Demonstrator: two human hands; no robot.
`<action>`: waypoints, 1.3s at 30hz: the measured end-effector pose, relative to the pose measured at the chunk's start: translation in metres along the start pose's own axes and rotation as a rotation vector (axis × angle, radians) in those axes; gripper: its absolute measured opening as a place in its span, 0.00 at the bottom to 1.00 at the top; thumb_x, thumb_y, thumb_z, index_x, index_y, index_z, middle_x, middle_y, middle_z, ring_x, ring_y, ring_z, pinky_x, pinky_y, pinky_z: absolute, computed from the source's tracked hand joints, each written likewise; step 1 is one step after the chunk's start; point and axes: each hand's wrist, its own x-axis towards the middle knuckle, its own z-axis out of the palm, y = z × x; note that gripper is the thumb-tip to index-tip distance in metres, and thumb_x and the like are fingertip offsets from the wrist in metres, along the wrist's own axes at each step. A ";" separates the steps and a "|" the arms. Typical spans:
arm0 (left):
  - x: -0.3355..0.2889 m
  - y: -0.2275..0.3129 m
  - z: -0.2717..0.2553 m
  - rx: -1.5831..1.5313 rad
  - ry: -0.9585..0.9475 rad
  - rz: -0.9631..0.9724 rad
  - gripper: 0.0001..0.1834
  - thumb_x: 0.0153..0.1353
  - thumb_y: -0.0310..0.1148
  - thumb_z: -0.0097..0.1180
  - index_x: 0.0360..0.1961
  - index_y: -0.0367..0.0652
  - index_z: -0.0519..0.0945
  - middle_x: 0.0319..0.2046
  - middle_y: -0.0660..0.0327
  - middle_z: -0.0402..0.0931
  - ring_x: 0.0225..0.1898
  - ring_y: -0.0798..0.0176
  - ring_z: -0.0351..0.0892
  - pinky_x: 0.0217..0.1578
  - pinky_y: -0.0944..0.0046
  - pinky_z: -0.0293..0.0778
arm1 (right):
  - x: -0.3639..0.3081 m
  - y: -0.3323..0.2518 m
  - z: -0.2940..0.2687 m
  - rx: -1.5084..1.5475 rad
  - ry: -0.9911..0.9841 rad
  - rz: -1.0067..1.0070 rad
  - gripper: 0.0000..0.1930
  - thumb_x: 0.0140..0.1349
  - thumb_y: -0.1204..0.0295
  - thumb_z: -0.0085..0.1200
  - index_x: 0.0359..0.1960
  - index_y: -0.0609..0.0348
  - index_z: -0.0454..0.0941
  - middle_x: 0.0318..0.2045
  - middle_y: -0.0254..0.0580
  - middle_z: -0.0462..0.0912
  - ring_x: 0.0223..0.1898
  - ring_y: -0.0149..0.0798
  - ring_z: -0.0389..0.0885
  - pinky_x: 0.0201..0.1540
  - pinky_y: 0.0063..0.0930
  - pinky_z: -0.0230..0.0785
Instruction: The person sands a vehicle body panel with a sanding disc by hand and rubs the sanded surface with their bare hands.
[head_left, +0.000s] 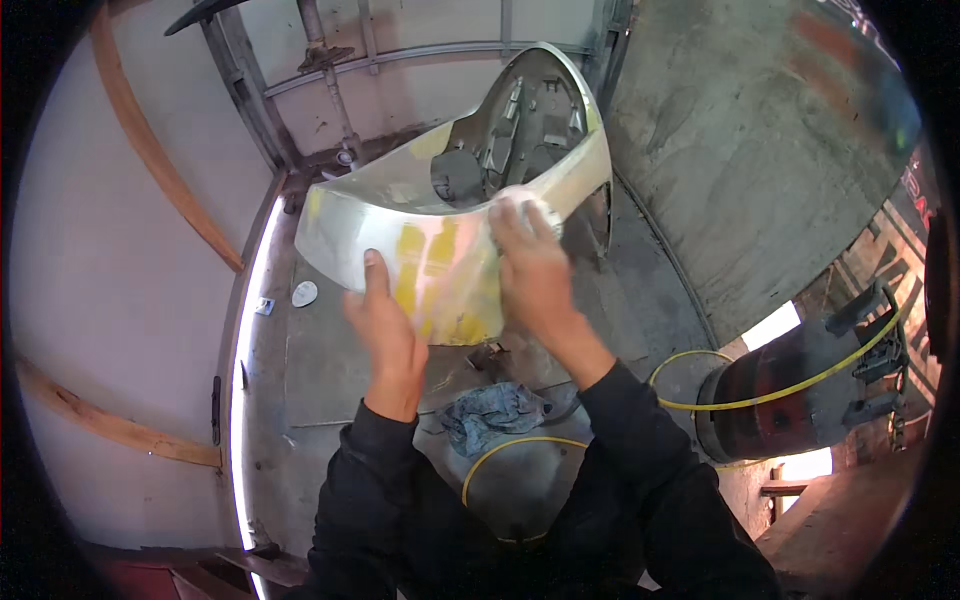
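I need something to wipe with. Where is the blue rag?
The crumpled blue rag lies on the grey floor, between the person's forearms, below the silver body panel.
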 end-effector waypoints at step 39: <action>-0.003 0.008 0.000 0.051 0.016 -0.010 0.22 0.73 0.37 0.53 0.58 0.27 0.73 0.52 0.51 0.78 0.50 0.58 0.80 0.51 0.57 0.75 | -0.017 -0.012 0.010 -0.072 -0.010 -0.014 0.25 0.54 0.81 0.52 0.57 0.69 0.77 0.56 0.62 0.80 0.59 0.65 0.77 0.61 0.49 0.71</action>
